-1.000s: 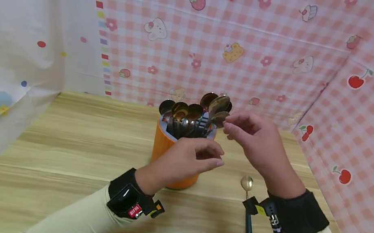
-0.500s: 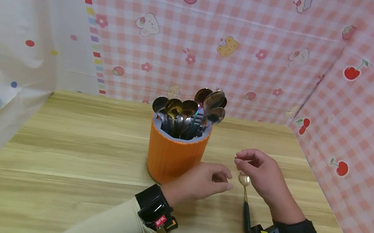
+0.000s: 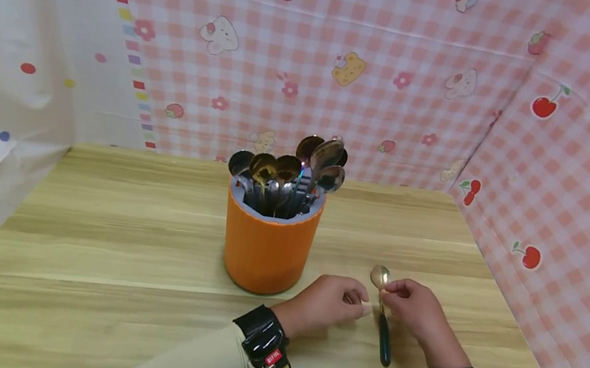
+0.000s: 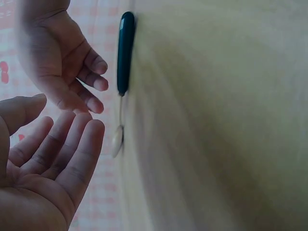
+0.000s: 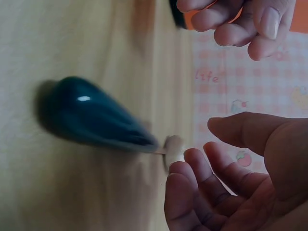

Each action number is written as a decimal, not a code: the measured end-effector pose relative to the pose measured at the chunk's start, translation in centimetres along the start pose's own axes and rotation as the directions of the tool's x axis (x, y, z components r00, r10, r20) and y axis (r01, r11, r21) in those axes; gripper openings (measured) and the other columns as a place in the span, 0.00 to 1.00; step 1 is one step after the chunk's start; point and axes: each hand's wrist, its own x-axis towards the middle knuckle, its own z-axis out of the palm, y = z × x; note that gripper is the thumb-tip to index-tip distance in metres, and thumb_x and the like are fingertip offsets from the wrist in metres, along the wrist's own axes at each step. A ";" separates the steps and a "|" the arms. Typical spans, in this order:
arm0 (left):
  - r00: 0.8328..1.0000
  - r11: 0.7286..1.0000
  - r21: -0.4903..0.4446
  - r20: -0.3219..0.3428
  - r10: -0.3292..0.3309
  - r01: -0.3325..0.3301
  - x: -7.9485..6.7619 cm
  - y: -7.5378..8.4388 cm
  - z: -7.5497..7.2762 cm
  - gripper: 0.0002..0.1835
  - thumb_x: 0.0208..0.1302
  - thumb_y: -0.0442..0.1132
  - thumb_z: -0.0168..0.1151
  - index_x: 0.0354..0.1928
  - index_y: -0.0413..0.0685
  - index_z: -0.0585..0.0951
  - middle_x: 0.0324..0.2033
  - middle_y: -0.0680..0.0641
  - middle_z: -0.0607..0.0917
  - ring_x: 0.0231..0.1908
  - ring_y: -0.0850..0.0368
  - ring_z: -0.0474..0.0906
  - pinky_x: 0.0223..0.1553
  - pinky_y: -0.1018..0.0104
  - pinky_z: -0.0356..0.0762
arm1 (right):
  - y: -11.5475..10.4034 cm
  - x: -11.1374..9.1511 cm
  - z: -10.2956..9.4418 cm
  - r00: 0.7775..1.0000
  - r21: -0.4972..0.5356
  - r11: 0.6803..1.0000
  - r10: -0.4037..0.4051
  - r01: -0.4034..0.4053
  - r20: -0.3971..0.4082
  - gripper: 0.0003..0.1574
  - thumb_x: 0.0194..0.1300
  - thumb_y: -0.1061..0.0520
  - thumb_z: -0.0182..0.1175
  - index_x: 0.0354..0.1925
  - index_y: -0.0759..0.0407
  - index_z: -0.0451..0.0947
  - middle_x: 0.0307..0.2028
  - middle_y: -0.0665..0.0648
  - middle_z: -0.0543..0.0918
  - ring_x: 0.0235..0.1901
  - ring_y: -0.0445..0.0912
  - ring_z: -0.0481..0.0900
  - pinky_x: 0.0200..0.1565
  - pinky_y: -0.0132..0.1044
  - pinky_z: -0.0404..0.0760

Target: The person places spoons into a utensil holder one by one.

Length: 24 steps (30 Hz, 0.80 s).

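A spoon with a gold bowl and a dark green handle (image 3: 384, 343) lies on the table, its bowl pointing away from me. My right hand (image 3: 421, 314) is just right of the spoon, fingertips by its neck and bowl; in the right wrist view its thumb and fingers are apart, with nothing between them. On the other side of the spoon, my left hand (image 3: 330, 304) hovers low with relaxed, slightly bent fingers and holds nothing. Behind the left hand stands an orange cylindrical holder (image 3: 266, 257) with several spoons (image 3: 286, 173) upright in it, bowls up.
The wooden table (image 3: 113, 258) runs back to a pink checked cloth (image 3: 267, 69). Another checked cloth (image 3: 566, 210) borders the right side, and a pale printed cloth (image 3: 5, 96) hangs on the left.
Both hands have come down from beside the holder toward the lying spoon. The right hand moved lower, to the spoon's neck; the left moved right and nearer. The view shifted slightly.
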 end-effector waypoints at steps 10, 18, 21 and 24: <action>0.995 0.997 -0.017 0.054 -0.081 0.082 0.4 -0.6 1.9 0.02 0.62 0.41 0.68 0.34 0.54 0.83 0.27 0.58 0.82 0.28 0.65 0.74 0.27 0.72 0.74 | 1.2 0.3 1.1 0.999 -0.013 0.999 0.043 -0.043 0.015 0.23 0.66 0.51 0.62 0.48 0.69 0.74 0.40 0.65 0.79 0.35 0.52 0.75 0.34 0.41 0.75; 0.997 0.998 -0.005 0.047 -0.059 0.059 0.6 -1.0 2.3 0.02 0.62 0.40 0.68 0.33 0.53 0.83 0.26 0.58 0.82 0.27 0.66 0.75 0.25 0.73 0.74 | 1.3 0.8 2.0 0.998 -0.103 0.993 0.052 -0.057 -0.043 0.19 0.64 0.54 0.63 0.45 0.69 0.77 0.39 0.65 0.81 0.34 0.52 0.76 0.33 0.43 0.75; 0.996 0.998 0.001 0.054 -0.070 0.070 0.6 -1.0 2.3 0.02 0.61 0.40 0.68 0.34 0.53 0.83 0.26 0.58 0.82 0.26 0.66 0.74 0.25 0.73 0.74 | 1.1 0.9 2.1 0.996 -0.113 0.990 0.076 -0.081 -0.045 0.16 0.63 0.56 0.61 0.43 0.69 0.79 0.38 0.64 0.82 0.32 0.52 0.76 0.31 0.41 0.75; 0.996 0.998 0.004 0.061 -0.069 0.069 0.6 -0.9 2.4 0.02 0.61 0.40 0.68 0.34 0.52 0.83 0.26 0.57 0.82 0.25 0.66 0.74 0.24 0.73 0.73 | 1.0 0.8 2.2 0.995 -0.118 0.989 0.087 -0.091 -0.041 0.14 0.63 0.57 0.61 0.41 0.67 0.81 0.36 0.61 0.81 0.30 0.51 0.75 0.29 0.39 0.73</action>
